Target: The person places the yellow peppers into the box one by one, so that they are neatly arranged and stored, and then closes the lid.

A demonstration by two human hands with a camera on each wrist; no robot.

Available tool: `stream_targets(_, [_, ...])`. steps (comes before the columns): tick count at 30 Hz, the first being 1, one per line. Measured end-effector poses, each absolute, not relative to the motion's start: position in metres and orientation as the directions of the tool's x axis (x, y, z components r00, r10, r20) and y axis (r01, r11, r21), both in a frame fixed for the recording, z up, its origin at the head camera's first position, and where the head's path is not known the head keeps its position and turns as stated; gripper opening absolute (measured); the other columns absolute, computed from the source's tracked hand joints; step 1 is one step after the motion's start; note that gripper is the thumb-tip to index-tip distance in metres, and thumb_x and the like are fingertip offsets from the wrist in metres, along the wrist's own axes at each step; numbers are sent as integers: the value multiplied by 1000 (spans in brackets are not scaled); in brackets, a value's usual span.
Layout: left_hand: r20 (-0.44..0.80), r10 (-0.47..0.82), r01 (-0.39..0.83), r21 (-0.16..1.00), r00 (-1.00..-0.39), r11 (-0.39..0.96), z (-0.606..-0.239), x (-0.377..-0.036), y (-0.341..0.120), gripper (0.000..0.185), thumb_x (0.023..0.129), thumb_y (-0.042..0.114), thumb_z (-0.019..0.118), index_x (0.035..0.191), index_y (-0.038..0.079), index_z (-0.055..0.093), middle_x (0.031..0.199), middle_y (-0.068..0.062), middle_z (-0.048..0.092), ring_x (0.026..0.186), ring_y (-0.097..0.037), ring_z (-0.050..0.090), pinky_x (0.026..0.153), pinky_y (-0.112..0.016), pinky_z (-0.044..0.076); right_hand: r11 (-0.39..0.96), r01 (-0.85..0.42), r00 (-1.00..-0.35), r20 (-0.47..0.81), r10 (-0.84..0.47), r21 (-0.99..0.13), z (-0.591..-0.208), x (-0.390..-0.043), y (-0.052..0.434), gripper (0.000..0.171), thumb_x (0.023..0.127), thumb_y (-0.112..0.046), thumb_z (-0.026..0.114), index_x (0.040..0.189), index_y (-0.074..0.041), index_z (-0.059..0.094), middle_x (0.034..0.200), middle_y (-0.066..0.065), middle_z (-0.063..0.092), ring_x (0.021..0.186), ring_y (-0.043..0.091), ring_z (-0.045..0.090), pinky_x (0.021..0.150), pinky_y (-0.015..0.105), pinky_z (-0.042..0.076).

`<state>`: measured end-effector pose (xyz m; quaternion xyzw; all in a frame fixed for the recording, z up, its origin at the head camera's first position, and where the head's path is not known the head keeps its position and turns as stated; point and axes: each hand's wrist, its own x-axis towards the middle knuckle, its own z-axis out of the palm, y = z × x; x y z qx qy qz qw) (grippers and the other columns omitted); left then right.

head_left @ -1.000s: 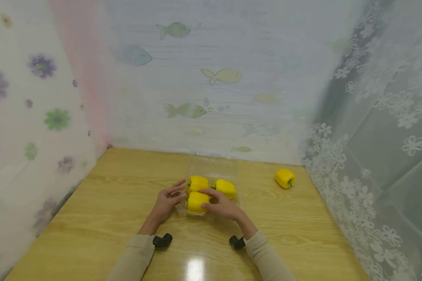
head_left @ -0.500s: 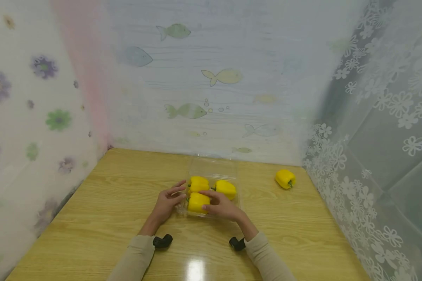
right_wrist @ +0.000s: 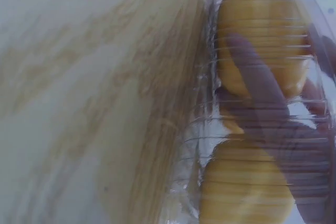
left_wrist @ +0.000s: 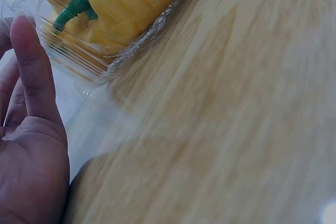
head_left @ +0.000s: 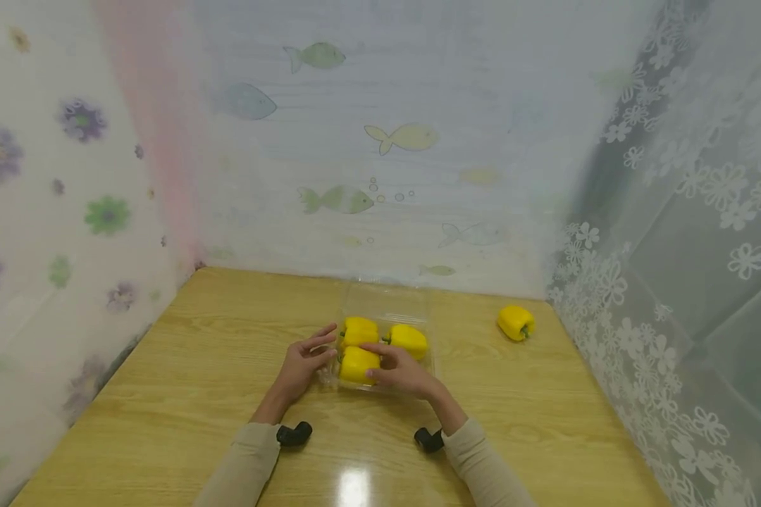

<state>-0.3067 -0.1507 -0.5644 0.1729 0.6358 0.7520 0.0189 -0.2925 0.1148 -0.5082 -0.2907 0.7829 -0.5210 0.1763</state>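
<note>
Yellow pepper [head_left: 355,366], the nearest of three in the clear container [left_wrist: 97,69], sits in its near left part; the container lies about midway between the left and right edges of the surface [head_left: 228,338], closer to the far edge. The right hand's [head_left: 402,370] thumb and fingers appear to pinch its right end. The left hand [head_left: 300,362], fingers extended and slightly apart, stands at the container's left side; whether they touch the wall I cannot tell. To settle the pepper well, I would keep the grip light, lower it flat, and let the left hand steady the wall so the thin plastic neither slides nor bends. The fingers should then part without tugging the two peppers behind.

Against the frame a second ago, almost nothing differs: grip and poses match, and the loose pepper [head_left: 516,322] remains near the far right corner. The view has merely shifted slightly.
</note>
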Motion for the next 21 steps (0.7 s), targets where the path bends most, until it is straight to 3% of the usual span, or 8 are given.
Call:
stream_targets(6, [242, 247, 198, 961, -938, -191, -565, -307, -150, 42, 97, 13, 71, 135, -3, 63, 158, -8, 45, 142, -34, 45, 93, -21, 53, 300, -281, -778, 34, -627, -911, -506, -292, 115, 54, 101, -15, 65, 152, -13, 49, 152, 17, 49, 113, 25, 66, 81, 34, 60])
stream_targets(10, [242, 247, 197, 961, -938, -193, -565, -308, -150, 42, 97, 13, 71, 134, -3, 63, 158, -8, 45, 140, -31, 48, 83, -19, 53, 310, -291, -771, 30, -636, -905, -504, -293, 116, 55, 101, -14, 65, 153, -11, 48, 154, 18, 47, 117, 28, 65, 82, 34, 60])
stream_targets(13, [238, 244, 191, 961, -940, -198, -565, -308, -150, 42, 97, 12, 71, 134, -4, 63, 158, -9, 45, 139, -30, 49, 78, -19, 52, 336, -332, -763, 42, -644, -882, -503, -295, 118, 56, 100, -16, 67, 153, -11, 48, 155, 15, 47, 128, 29, 58, 91, 37, 58])
stream_targets(17, [237, 239, 191, 961, -942, -199, -566, -308, -151, 42, 97, 11, 71, 134, -6, 63, 158, -10, 45, 138, -30, 51, 76, -18, 51, 371, -419, -749, 84, -657, -829, -504, -295, 120, 58, 98, -20, 70, 152, -11, 49, 154, 11, 50, 139, 30, 48, 109, 47, 46])
stream_targets(21, [238, 241, 192, 961, -941, -200, -567, -309, -151, 42, 97, 10, 71, 134, -6, 62, 158, -10, 44, 135, -26, 54, 76, -18, 51, 390, -457, -746, 106, -658, -800, -504, -295, 123, 60, 97, -25, 72, 151, -11, 50, 153, 11, 51, 141, 32, 46, 113, 54, 40])
